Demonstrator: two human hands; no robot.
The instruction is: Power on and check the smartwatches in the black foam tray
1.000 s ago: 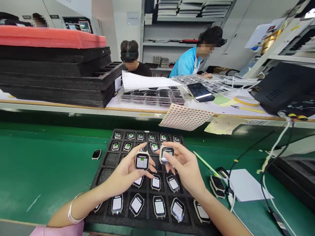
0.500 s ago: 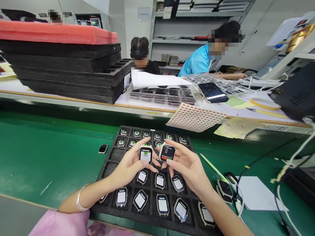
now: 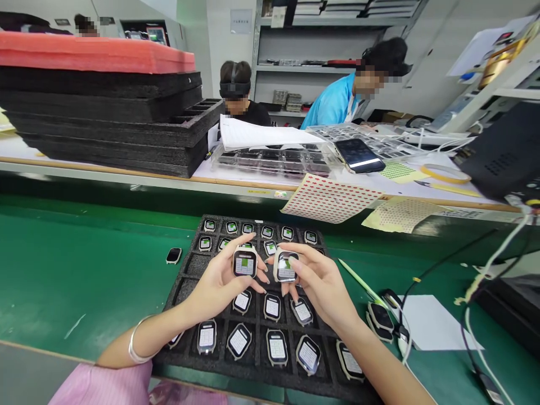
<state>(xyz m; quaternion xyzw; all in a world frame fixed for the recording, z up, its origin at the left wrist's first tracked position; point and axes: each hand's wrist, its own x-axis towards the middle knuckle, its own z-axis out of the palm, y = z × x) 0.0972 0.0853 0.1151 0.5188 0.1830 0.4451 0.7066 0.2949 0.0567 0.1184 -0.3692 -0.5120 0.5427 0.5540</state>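
Note:
Over a black foam tray [image 3: 192,289], each of my hands grips a smartwatch without its strap. My left hand [image 3: 221,275] is closed around the edges of one watch [image 3: 244,263], whose lit screen shows a grid with a green cell. In my right hand [image 3: 316,275] is a second watch [image 3: 286,267], tilted and shiny, its screen also showing white and green. That hand's thumb rests at the screen's right side. Several more lit watches [image 3: 277,346] lie in the tray's compartments below and beyond my hands. Part of the tray is hidden behind my hands and forearms.
A lone watch [image 3: 174,255] lies left of the tray. On the right are a green pen [image 3: 358,279], stacked watches [image 3: 379,320], white paper [image 3: 439,323] and cables [image 3: 407,332]. Black foam trays [image 3: 169,129] are piled on the shelf ahead. Two people sit beyond it.
The right watch's screen has switched from a dark text page with a red bar to a white and green grid. My right thumb has moved up the screen. Both watches stay held.

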